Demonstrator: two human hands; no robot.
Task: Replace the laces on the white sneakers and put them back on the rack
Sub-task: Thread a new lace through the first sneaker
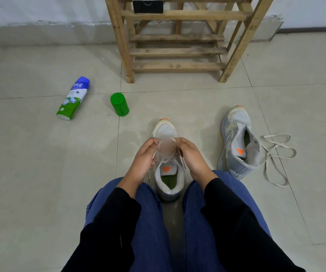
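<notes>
Pinching a pale lace (173, 139) from both sides, the left hand (144, 154) and the right hand (191, 154) hover close together over the front of the near sneaker (166, 130). Each hand has its fingers curled round a strand. A blurred patch between the fingertips hides where the lace meets the eyelets, so I cannot tell which holes it passes through. Loose ends hang down on either side of the tongue.

This sneaker stands upright on the tiled floor (40, 173), toe pointing away, its heel between the person's 2 knees in blue jeans (148, 213). Black sleeves (109, 222) cover the forearms to the wrists.

A second sneaker (234, 138) stands to the right, well apart from the first, with its collar gaping and no lace across its eyelets. Just beside it on the right, a loose lace (275, 135) lies in tangled loops on the floor.

Ahead, the wooden rack (177, 65) stands against the wall (40, 8), its lower slats bare. A black box (148, 5) sits on an upper shelf at the top edge of the view.

To the left, a spray can (73, 98) with a blue top lies on its side, and a green cap (119, 104) lies near it, between the can and the near sneaker but apart from both.
</notes>
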